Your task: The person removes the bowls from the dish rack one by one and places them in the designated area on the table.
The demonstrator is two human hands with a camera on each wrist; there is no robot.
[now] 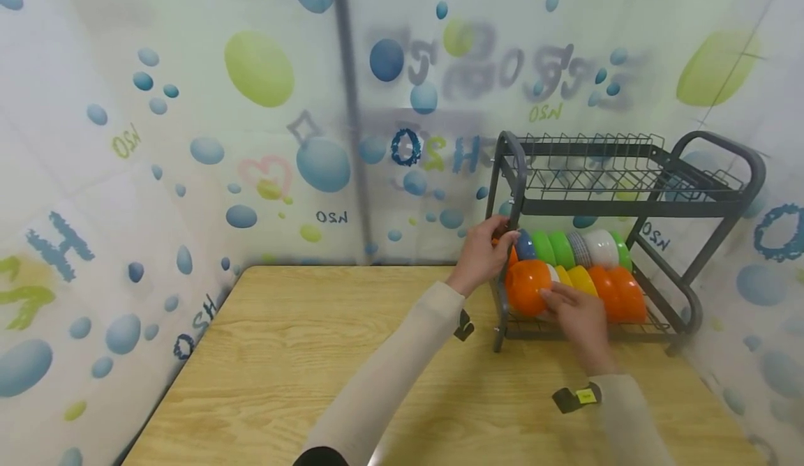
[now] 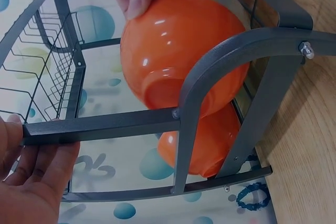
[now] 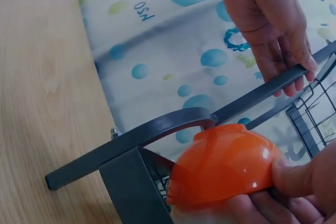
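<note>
At the left end of a dark grey two-tier dish rack (image 1: 628, 208), my left hand (image 1: 484, 253) grips the upright frame. Its fingers wrap the bar in the left wrist view, with the hand (image 2: 37, 177) at the lower left. My right hand (image 1: 581, 323) pinches the rim of an orange bowl (image 1: 526, 288) at the lower tier's front left. The right wrist view shows thumb and fingers on that bowl (image 3: 226, 166), its base toward the rack's end bar. A second orange bowl (image 2: 202, 145) stands behind it, partly hidden by the frame.
On the lower tier, a back row holds blue, green (image 1: 561, 250), patterned and white bowls on edge. Yellow (image 1: 582, 281) and orange bowls (image 1: 624, 295) fill the front row. The upper wire tier (image 1: 597, 173) overhangs them. Beneath is a wooden table (image 1: 301, 340); a patterned curtain (image 1: 264, 138) hangs behind.
</note>
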